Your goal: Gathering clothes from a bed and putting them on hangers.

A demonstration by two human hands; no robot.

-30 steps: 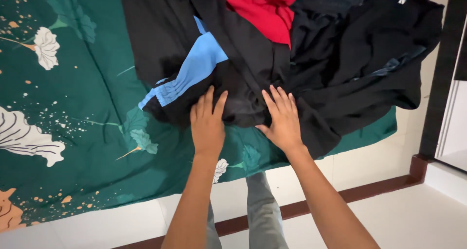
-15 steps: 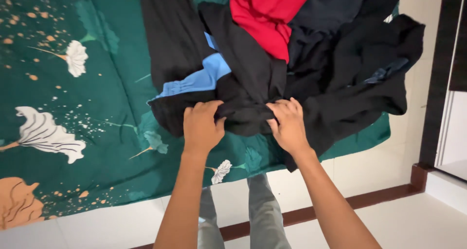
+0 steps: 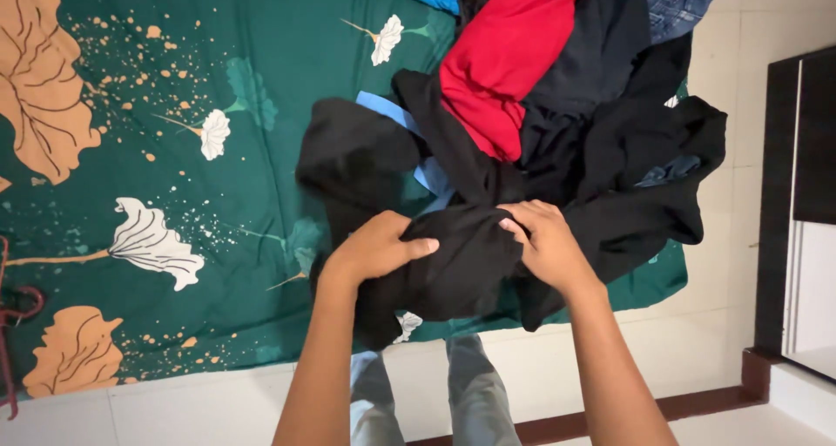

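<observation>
A black garment with light blue panels (image 3: 461,254) lies bunched at the near edge of a clothes pile on a dark green floral bedsheet (image 3: 200,71). My left hand (image 3: 374,250) grips a fold of its black cloth on the left side. My right hand (image 3: 544,241) grips the same garment on the right, fingers curled into the fabric. A light blue stripe (image 3: 387,111) of it shows further back. Behind it lie a red garment (image 3: 501,71) and more dark clothes (image 3: 627,141).
Blue denim (image 3: 684,2) sits at the pile's far right. The bed's near edge runs above a white tiled floor (image 3: 148,411) where my legs stand. A dark cabinet (image 3: 801,150) rises on the right. A red object (image 3: 10,324) hangs at the left edge.
Both hands went from lying flat on the black garment to gripping it and gathering it toward me. The view has shifted, showing more of the sheet.
</observation>
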